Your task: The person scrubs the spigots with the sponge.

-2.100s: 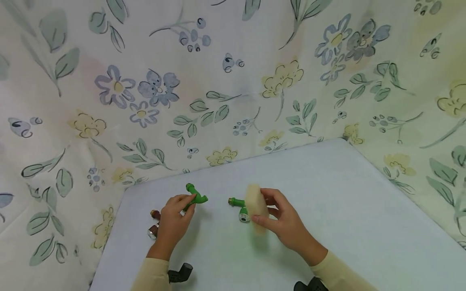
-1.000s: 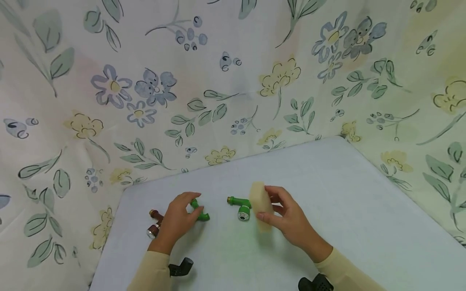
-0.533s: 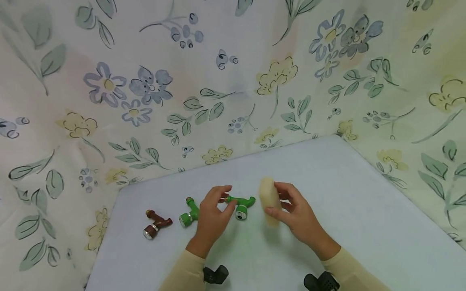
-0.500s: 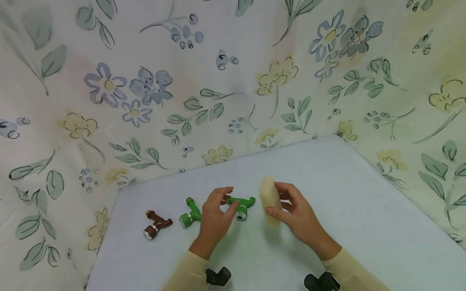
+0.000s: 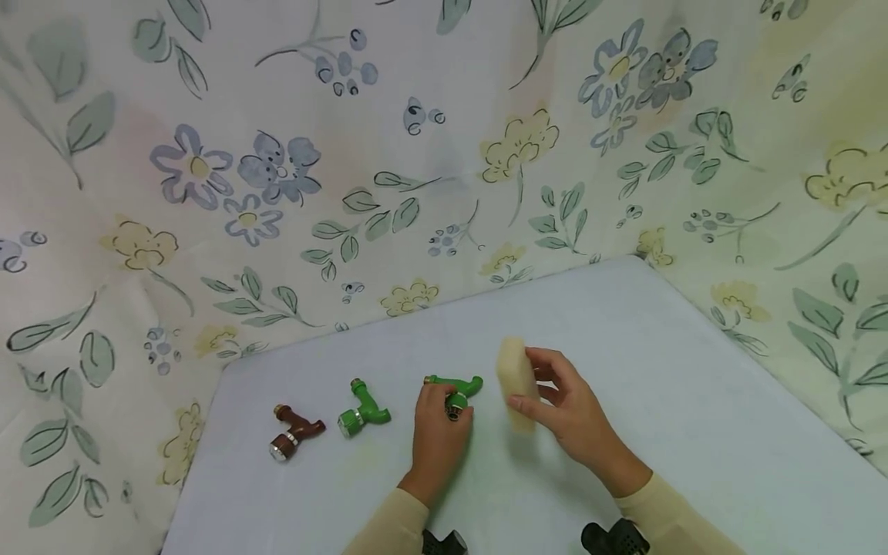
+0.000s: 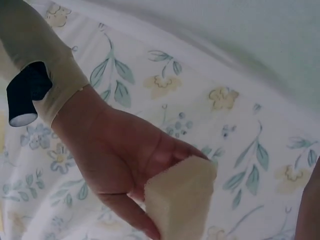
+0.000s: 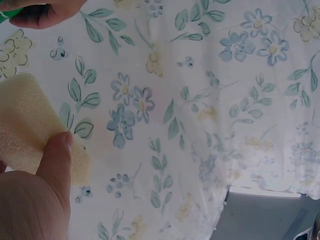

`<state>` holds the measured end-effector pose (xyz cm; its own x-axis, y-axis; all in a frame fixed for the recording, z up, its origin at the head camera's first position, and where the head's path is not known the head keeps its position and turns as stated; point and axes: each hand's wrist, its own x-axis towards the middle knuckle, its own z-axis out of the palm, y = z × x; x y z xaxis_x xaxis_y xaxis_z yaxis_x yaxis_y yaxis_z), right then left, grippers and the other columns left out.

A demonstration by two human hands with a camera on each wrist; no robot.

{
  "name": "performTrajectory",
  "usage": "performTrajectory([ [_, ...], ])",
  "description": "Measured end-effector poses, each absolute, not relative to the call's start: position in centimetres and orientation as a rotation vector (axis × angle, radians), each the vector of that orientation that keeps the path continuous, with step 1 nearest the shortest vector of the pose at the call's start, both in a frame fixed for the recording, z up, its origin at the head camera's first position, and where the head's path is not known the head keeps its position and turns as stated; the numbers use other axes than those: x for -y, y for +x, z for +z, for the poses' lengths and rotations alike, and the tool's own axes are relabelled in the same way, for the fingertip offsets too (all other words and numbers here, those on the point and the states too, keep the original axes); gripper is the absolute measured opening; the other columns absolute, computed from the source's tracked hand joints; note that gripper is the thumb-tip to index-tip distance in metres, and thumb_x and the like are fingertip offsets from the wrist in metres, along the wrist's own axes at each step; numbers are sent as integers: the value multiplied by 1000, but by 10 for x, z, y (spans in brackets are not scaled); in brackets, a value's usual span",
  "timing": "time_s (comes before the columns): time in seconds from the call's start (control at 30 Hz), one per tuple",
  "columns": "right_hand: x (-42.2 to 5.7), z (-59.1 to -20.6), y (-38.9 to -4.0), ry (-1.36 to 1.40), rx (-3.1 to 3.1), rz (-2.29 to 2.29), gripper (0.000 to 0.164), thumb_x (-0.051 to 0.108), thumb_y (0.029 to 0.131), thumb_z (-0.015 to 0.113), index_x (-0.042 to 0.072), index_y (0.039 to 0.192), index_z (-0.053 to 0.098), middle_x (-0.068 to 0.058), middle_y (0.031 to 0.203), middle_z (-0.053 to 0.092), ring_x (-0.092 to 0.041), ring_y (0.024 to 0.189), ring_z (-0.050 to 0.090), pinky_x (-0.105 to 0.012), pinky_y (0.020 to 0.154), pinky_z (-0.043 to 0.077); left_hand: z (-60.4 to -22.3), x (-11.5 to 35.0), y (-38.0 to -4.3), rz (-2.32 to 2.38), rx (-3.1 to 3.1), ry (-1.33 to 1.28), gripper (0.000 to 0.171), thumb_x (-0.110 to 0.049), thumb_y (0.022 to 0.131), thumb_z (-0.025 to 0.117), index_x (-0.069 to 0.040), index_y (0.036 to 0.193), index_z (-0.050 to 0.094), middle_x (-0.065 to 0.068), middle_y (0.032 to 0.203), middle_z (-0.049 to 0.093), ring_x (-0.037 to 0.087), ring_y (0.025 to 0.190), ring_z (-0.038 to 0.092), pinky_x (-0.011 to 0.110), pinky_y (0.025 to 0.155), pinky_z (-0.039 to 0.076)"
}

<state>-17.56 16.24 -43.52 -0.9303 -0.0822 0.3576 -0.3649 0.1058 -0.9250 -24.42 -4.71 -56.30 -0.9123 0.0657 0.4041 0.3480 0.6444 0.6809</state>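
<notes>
In the head view my left hand (image 5: 441, 433) pinches a green tap (image 5: 468, 385) by its lower, knob side, fingers and thumb hiding part of it. The right wrist view shows the same left hand (image 7: 45, 12) at the top left, with a bit of green at its fingers. My right hand (image 5: 572, 412) grips a pale yellow sponge (image 5: 515, 378), held upright just right of that tap. The left wrist view shows the sponge (image 6: 182, 200) between the right thumb and fingers. Another green tap (image 5: 366, 408) lies left of my left hand.
A brown tap (image 5: 294, 432) lies at the left on the white table (image 5: 624, 347). Floral cloth (image 5: 416, 231) rises behind and beside the table. Black wrist cameras (image 5: 613, 537) sit at both sleeves.
My left hand has let go of the middle green tap, leaving it on the table, and has moved right onto the other green tap. The right hand and sponge have shifted slightly right.
</notes>
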Motion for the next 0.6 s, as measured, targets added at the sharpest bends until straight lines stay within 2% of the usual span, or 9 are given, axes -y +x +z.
performTrajectory([
  [0.17, -162, -437, -176, 434, 2168, 1920, 59, 4, 82, 76, 4, 133, 45, -13, 120, 51, -35, 107, 51, -34, 88, 50, -562, 44, -242, -1137, 2543, -284, 41, -13, 77, 78, -11, 112, 58, 0, 108, 52, 14, 104, 51, 34, 87, 48],
  [0.33, -160, -440, -176, 448, 2162, 1931, 59, 4, 82, 76, 4, 133, 46, -14, 120, 51, -36, 107, 50, -37, 88, 50, -557, 50, -245, -1177, 2490, -315, 35, -6, 80, 72, -10, 113, 59, 0, 110, 57, 13, 109, 53, 33, 87, 50],
  [0.47, -159, -442, -177, 452, 2158, 1943, 59, 4, 83, 75, 4, 133, 45, -14, 121, 51, -36, 108, 50, -37, 88, 50, -544, 62, -245, -1383, 2376, -408, 35, -2, 83, 70, -8, 116, 59, 0, 115, 58, 12, 106, 56, 28, 83, 52],
  [0.6, -155, -445, -176, 455, 2178, 1951, 59, 5, 83, 75, 3, 133, 45, -15, 120, 51, -36, 108, 50, -36, 88, 50, -518, 78, -240, -1640, 2255, -514, 37, 3, 85, 69, -4, 120, 60, 8, 117, 57, 18, 101, 57, 28, 83, 52],
])
